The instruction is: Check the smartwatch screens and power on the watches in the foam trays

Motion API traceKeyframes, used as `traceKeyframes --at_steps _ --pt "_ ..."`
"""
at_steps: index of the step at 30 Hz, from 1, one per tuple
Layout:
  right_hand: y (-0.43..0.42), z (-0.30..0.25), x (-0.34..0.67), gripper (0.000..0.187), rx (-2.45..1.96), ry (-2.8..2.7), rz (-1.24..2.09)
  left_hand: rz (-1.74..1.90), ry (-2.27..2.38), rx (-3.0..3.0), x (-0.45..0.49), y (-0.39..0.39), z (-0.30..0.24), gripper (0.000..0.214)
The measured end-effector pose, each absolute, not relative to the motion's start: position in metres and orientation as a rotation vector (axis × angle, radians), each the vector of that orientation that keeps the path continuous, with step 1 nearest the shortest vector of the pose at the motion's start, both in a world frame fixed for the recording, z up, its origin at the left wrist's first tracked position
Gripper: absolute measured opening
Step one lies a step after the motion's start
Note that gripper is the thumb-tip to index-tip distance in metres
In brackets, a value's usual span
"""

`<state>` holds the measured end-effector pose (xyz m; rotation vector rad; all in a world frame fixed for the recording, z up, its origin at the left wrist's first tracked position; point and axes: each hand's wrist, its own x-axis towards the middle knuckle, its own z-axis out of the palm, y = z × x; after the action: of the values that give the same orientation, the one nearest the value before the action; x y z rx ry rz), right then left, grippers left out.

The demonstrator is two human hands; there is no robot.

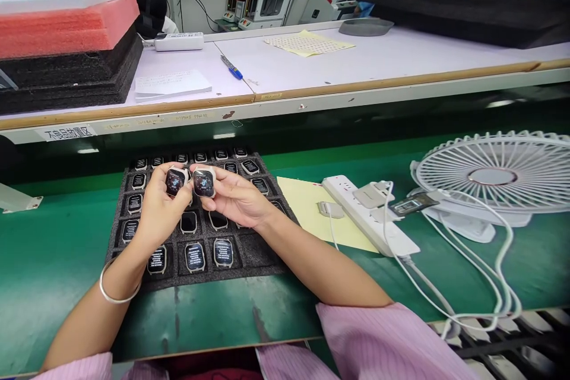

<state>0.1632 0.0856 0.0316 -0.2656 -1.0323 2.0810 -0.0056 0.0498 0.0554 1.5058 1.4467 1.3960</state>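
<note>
My left hand (162, 208) is closed around a smartwatch case (176, 180) whose lit screen faces up toward me. Right beside it, my right hand (238, 195) grips a second smartwatch case (203, 183), also lit, between thumb and fingers. Both are held above a dark foam tray (262, 255) on the green bench. Rows of strapless watch cases sit in its pockets, such as one watch (195, 256) in the front row showing white text. Another watch (188, 222) has a dark screen. My hands hide part of the tray's middle.
To the right lie a white power strip (365, 214), a yellow sheet (303, 205), looped white cables (499, 285) and a white fan (494, 175). A raised shelf (285, 80) carries foam blocks (66, 29), papers (173, 83) and a pen (231, 67). Another person's head shows behind it.
</note>
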Motion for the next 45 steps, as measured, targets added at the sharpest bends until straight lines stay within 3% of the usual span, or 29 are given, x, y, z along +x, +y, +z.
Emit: traceKeyframes --at_steps 19,28,34,45 --pt "0.086 0.031 0.161 0.043 -0.25 -1.021 2.079 1.37 1.492 1.533 -0.007 0.05 0.057 0.035" --pt "0.099 0.025 0.163 0.038 -0.557 -0.939 2.014 1.314 1.207 0.922 -0.007 0.06 0.059 0.052" --pt "0.101 0.027 0.166 0.037 -0.562 -0.956 1.943 1.357 1.115 0.842 -0.007 0.058 0.06 0.055" --pt "0.092 0.037 0.17 0.044 -0.517 -1.17 1.802 1.364 1.064 1.017 -0.008 0.053 0.058 0.044"
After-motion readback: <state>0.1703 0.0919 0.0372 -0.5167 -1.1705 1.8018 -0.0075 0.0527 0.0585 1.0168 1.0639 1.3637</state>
